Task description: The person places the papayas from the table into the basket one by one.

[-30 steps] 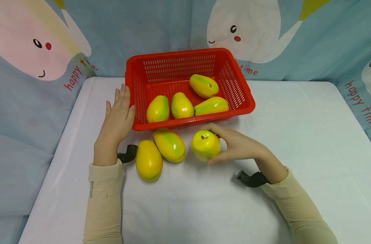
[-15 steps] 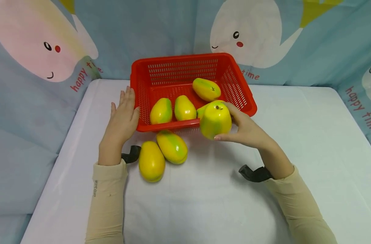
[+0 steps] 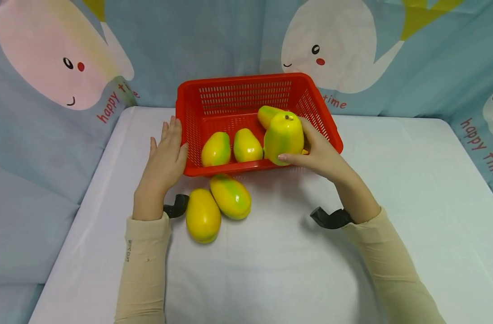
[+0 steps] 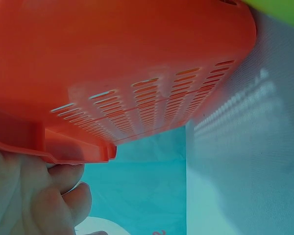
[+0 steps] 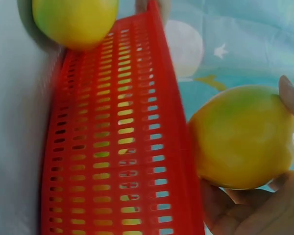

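In the head view my right hand point(image 3: 321, 148) grips a yellow-green papaya point(image 3: 284, 137) between thumb and fingers, over the front right of the red basket point(image 3: 226, 169). The right wrist view has this papaya point(image 5: 242, 137) above the basket's rim. My left hand point(image 3: 163, 155) lies with straight fingers against the basket's left side; in the left wrist view its fingers point(image 4: 68, 196) touch the rim. Inside the basket are a left papaya point(image 3: 216, 149), a middle papaya point(image 3: 247, 145) and a back papaya point(image 3: 268, 114). Another inside is almost wholly hidden by the held one.
Two papayas lie on the white table in front of the basket: one upright lengthwise point(image 3: 203, 216), the other slanted point(image 3: 231, 196) and close to the basket's front wall. A blue curtain point(image 3: 214, 36) with printed whales stands behind the table.
My right hand has lifted the papaya from the table in front of the basket and carried it up and forward over the rim. The left hand stays at the basket's side.
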A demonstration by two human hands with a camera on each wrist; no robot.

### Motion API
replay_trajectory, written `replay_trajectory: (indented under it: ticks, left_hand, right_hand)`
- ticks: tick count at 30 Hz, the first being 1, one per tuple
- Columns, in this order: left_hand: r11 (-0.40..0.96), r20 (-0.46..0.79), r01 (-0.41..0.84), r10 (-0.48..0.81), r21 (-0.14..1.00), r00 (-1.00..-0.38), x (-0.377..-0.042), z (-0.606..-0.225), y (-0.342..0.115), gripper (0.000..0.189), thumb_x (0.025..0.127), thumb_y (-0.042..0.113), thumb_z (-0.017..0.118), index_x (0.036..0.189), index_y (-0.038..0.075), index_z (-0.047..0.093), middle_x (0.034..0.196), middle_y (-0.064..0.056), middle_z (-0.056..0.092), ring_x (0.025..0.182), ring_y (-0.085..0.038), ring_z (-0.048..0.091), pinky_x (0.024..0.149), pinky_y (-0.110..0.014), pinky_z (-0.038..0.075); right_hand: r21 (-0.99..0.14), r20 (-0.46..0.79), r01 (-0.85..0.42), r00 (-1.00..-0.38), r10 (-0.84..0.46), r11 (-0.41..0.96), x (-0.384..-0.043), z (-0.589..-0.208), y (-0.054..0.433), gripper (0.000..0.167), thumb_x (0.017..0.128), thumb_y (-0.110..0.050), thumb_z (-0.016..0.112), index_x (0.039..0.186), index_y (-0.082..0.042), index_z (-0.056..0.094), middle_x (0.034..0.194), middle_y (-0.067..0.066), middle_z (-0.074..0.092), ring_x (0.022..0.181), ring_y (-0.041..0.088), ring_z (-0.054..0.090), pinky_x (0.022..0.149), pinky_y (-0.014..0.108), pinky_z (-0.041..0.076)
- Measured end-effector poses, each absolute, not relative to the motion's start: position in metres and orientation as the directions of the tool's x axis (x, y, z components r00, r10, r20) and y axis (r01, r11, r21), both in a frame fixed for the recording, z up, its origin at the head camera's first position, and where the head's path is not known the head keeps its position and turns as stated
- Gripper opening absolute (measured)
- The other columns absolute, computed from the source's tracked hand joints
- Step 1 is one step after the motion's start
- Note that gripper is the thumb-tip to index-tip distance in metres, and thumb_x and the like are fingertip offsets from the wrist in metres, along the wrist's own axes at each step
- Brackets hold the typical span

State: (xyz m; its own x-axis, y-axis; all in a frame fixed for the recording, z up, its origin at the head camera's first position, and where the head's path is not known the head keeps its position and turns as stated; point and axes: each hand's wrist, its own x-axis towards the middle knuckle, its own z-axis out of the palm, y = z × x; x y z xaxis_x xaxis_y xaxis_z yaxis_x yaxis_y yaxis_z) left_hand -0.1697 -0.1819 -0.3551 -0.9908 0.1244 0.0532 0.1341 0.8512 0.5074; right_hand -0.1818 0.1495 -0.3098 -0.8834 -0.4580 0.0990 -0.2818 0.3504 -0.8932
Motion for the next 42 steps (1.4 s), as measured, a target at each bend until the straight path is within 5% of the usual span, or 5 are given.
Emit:
replay_trajectory:
  ticks: [25,42]
  left_hand:
    - [0.852,0.056,0.141,0.131,0.504,-0.990,-0.169,-0.355,-0.181,0.061,0.101,0.026,0.030,0.151,0.006,0.002,0.157,-0.007,-0.001,0.144,-0.024,-0.006,0.110,-0.056,-0.007]
    - [0.854,0.059,0.140,0.128,0.501,-0.990,-0.169,-0.355,-0.182,0.061,0.101,0.027,0.030,0.151,0.006,0.002,0.157,-0.008,-0.001,0.144,-0.024,-0.006,0.110,-0.056,-0.007]
  right_hand:
    - [-0.801,-0.127,-0.071,-0.950,-0.284,0.594,-0.244,-0.332,0.128,0.082,0.076,-0.048,0.074,0.139,-0.016,0.032,0.120,0.006,0.051,0.108,0.022,0.048,0.095,0.040,0.043]
    - [-0.779,-0.144,-0.085,-0.940,-0.310,0.621,-0.249,-0.337,0.125,0.088,0.075,-0.047,0.075,0.142,-0.015,0.028,0.120,0.006,0.051,0.108,0.023,0.049,0.096,0.039,0.042]
